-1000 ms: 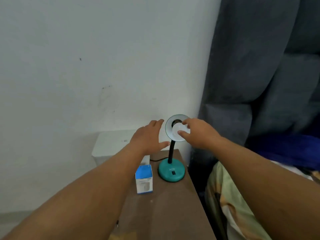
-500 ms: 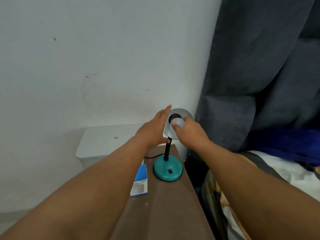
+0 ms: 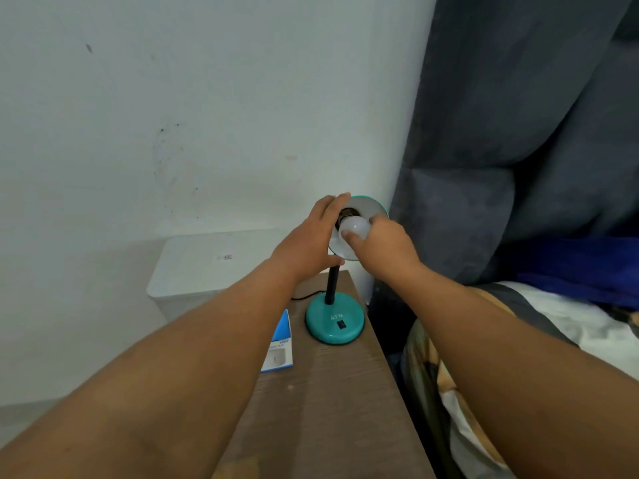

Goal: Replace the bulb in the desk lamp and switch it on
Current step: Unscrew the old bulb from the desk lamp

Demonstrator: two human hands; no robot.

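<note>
From the head camera, the teal desk lamp point(image 3: 334, 316) stands on the far end of a brown wooden table point(image 3: 339, 402), its shade point(image 3: 366, 210) tipped toward the person. The left hand point(image 3: 307, 245) cups the shade's left rim, fingers spread around it to steady it. The right hand point(image 3: 383, 245) pinches a white bulb point(image 3: 353, 227) with fingertips and thumb, right at the dark socket point(image 3: 345, 213) inside the shade. Whether the bulb is seated in the threads or only near them cannot be told. A blue and white bulb box point(image 3: 280, 344) lies just left of the lamp base. The lamp is dark; the black switch point(image 3: 341, 324) on the base appears untouched, so finishing the bulb change and switching on remain.
</note>
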